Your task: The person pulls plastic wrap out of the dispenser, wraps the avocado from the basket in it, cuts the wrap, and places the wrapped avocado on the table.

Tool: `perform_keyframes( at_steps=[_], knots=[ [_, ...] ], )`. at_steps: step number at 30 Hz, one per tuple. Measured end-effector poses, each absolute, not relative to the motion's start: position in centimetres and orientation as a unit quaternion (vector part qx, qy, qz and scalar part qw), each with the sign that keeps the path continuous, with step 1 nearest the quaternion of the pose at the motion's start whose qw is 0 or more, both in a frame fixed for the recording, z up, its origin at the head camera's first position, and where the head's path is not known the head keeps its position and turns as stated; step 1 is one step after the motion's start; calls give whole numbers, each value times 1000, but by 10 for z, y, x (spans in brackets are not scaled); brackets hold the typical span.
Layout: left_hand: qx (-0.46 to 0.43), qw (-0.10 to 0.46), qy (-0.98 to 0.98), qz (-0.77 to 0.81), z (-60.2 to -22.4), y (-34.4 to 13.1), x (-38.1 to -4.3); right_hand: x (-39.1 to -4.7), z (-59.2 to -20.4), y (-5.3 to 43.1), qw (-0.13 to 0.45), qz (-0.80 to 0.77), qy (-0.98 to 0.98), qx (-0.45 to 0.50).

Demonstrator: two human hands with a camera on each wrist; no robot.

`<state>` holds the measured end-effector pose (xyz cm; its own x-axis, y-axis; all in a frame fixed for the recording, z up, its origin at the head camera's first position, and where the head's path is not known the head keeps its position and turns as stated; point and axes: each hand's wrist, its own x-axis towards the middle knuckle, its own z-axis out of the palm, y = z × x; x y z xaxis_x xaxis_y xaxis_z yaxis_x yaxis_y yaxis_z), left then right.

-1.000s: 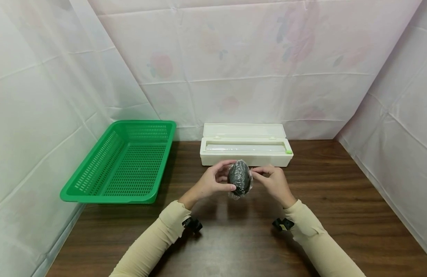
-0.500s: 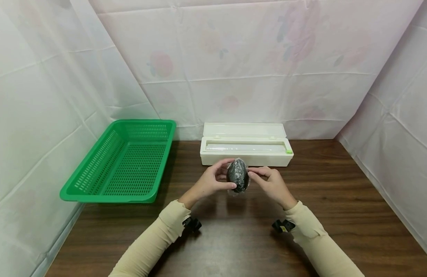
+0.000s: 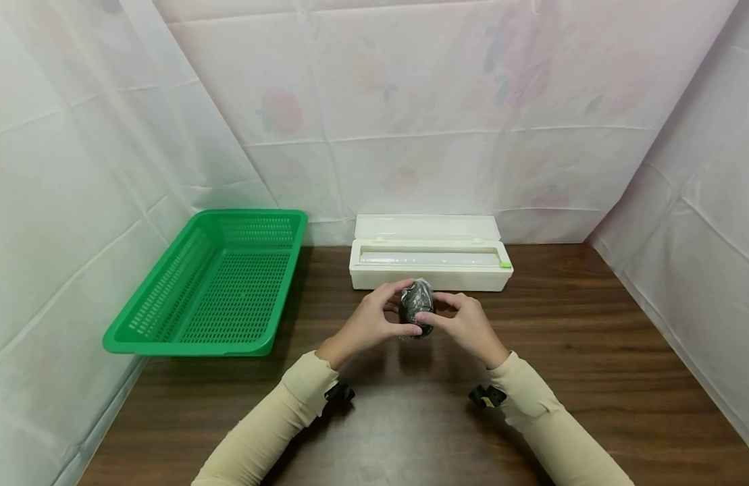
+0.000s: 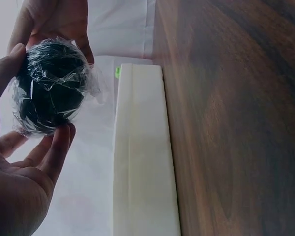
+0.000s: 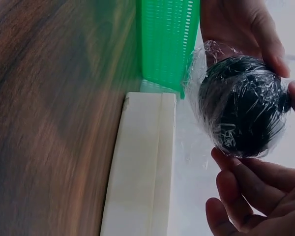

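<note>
A dark egg-shaped fruit, wrapped in clear cling film, is held up above the table between both hands. My left hand grips it from the left, thumb low on the near side and fingers at the top and behind. From the right, my right hand has its thumb on the fruit's front and its fingers at the far right side. In the right wrist view, loose film stands out from one side of the wrapping. The exact kind of fruit is hidden by the shiny film.
Behind the hands stands a white cling film box with its lid up, a film roll inside and a green slider. A green basket stands on the left of the wooden table. Pale patterned cloth hangs around it.
My right hand has moved left, from pinching the film at the fruit's right edge to laying its thumb across the front. The left hand keeps its grip.
</note>
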<state>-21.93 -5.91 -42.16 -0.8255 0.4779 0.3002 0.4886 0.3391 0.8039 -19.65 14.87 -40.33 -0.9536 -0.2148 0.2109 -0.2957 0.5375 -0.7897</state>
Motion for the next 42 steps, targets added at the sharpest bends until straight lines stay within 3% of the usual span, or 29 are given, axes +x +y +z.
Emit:
perform_keyframes(
  at_steps=[5,11,17,29,42],
  knots=[
    [-298,6,-827,-476,-419,-59,-217,-197,-404,149,27,456,-878,143],
    [-316,-11,-825,-469,-415,-60,-217,-199,-400,154,-35,548,-830,93],
    [-337,-18,-828,-447,-415,-63,-218,-199,-397,157,-45,575,-814,76],
    [-394,116,-853,-322,-418,-65,-220,-203,-403,159,-39,570,-818,70],
    [-465,184,-826,-259,-415,-69,-223,-202,-397,156,-54,587,-806,64]
  ],
)
